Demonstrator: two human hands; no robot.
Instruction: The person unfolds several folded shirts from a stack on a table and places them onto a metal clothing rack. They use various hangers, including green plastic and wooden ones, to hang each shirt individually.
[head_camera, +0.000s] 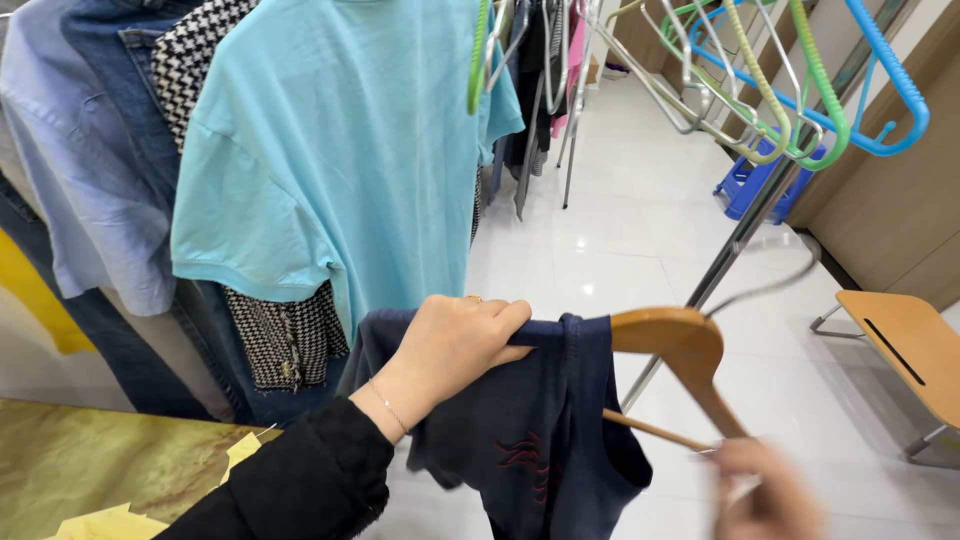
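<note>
A: What takes up most of your view?

B: The row of hung clothes on your left. The light blue T-shirt (330, 150) is the largest, with a black-and-white houndstooth garment (290, 335) behind it and denim pieces (95, 140) further left. Right of them the white tiled floor (620, 230) runs back, and a slanted metal rack pole (745, 235) crosses it.

A: And what are you working on?

B: The navy garment (540, 430), low in the middle of your view, just below the T-shirt's hem. It is draped over one arm of the wooden hanger (680, 355); the other arm pokes out bare to the right.

A: How do your hands stand?

B: Your left hand (450, 350), in a black sleeve, is clenched on the garment's shoulder at the top, fingers folded over the fabric. Your right hand (765, 490) sits at the bottom right, touching the hanger's lower end, but it is blurred, so you cannot tell how its fingers lie.

A: Anything smaller around you?

B: A wooden seat (905, 350) on the right, empty green and blue hangers (850, 90) on the rack above, and a greenish table corner (90, 460) at bottom left with yellow tape scraps (240, 450).
</note>
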